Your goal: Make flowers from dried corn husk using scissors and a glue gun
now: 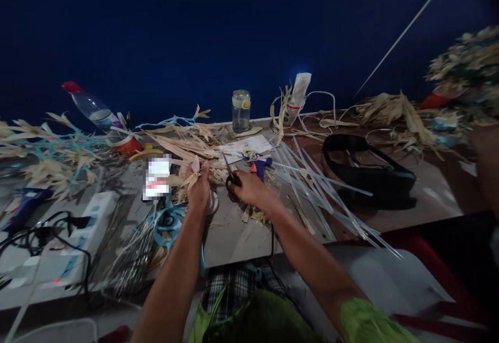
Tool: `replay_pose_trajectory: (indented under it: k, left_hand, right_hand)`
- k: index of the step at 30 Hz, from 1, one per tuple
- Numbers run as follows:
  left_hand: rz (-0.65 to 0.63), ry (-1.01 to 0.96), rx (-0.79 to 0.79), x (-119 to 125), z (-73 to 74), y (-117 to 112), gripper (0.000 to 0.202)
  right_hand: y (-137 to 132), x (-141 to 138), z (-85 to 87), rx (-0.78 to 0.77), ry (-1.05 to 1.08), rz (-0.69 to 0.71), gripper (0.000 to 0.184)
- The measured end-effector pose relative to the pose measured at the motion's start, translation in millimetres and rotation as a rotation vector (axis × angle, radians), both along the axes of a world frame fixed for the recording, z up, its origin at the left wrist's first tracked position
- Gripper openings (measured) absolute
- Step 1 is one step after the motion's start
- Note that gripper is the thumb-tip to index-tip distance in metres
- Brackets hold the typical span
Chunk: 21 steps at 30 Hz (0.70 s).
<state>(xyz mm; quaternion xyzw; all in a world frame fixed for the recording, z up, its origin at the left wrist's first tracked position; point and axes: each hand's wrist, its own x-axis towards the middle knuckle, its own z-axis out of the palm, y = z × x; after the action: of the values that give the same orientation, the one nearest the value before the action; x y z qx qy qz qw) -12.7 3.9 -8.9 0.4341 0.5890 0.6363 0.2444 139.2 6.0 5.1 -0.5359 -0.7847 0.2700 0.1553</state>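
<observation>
My left hand [199,189] is closed around a small bunch of pale dried husk [192,177], its pieces sticking up above the fingers like petals. My right hand [251,189] grips black-handled scissors [233,179] by the loops. Their blades point up and to the left, apart from the husk. Long dried husk strips [179,148] lie spread just beyond my left hand. Past the scissors rests a white paper sheet [249,147]. Close to my right hand is a blue and orange item [262,167], partly hidden. Husk scraps [255,214] litter the table below my hands.
Clear plastic sticks [312,182] and a black strap-like headset [368,174] lie at right. A glass jar [241,111] stands at the back. On the left are a lit phone [156,176], light-blue tape or ribbon [167,223], metal wires [134,254] and a power strip [91,228].
</observation>
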Motion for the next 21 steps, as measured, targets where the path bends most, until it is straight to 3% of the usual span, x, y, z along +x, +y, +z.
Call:
replay_pose_trajectory:
  k: [6, 16, 21]
  left_hand:
    - [-0.054, -0.231, 0.049, 3, -7.7, 5, 0.025]
    - [-0.099, -0.164, 0.057, 8, 7.2, -3, 0.018]
    - [-0.12, -0.101, 0.003, 9, 6.5, -4, 0.021]
  right_hand:
    - [-4, -6, 8.7, 0.015, -0.2, 0.0, 0.038]
    - [-5, -9, 9.4, 0.094, -0.341, 0.093, 0.029]
    - [-6, -14, 20.2, 0.134, -0.433, 0.123, 0.034]
